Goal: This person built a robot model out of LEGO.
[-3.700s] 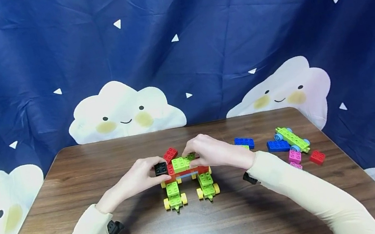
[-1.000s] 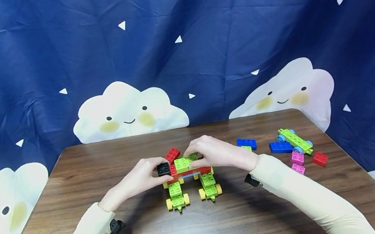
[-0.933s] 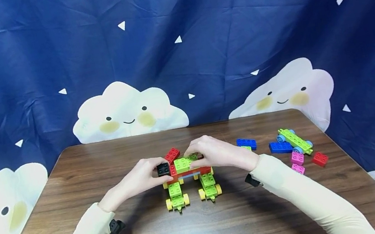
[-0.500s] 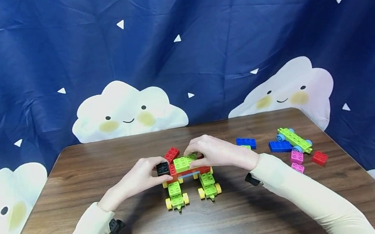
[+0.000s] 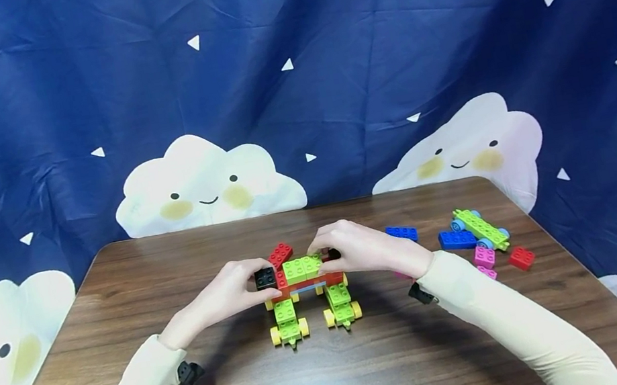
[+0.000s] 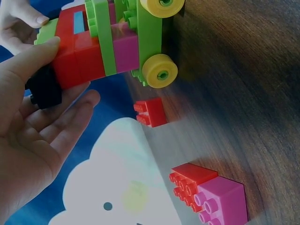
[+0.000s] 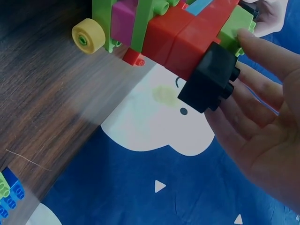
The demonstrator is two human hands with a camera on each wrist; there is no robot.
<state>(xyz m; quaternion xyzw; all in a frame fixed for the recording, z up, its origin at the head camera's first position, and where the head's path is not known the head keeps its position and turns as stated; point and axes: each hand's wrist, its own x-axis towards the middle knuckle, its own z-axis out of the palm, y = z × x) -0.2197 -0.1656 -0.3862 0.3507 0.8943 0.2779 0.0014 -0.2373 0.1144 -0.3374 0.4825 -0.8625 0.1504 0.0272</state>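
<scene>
A toy brick vehicle [image 5: 300, 286] stands mid-table, its red layer raised on lime wheeled bases [image 5: 288, 329] with yellow wheels. Two lime bricks [image 5: 302, 268] top the red layer. My left hand [image 5: 233, 288] grips the left end, thumb on the front red side, fingers behind, around a black brick [image 5: 264, 278]. On the right, my right hand [image 5: 357, 247] pinches the top between thumb and fingers, the thumb tip on a lime brick. Another black brick [image 7: 208, 77] sits at that right end, clear in the right wrist view but mostly hidden by the hand in the head view.
A red brick [image 5: 280, 255] lies behind the vehicle. To the right are blue bricks [image 5: 457, 240], a lime wheeled base [image 5: 481, 229] with blue wheels, pink bricks [image 5: 484, 256] and a red brick [image 5: 521, 257]. The left wrist view shows red and pink bricks [image 6: 225, 199] on the table.
My right hand has slid slightly right along the vehicle's top, uncovering more of the right lime brick. My left hand keeps its grip. The whole head view has shifted a little.
</scene>
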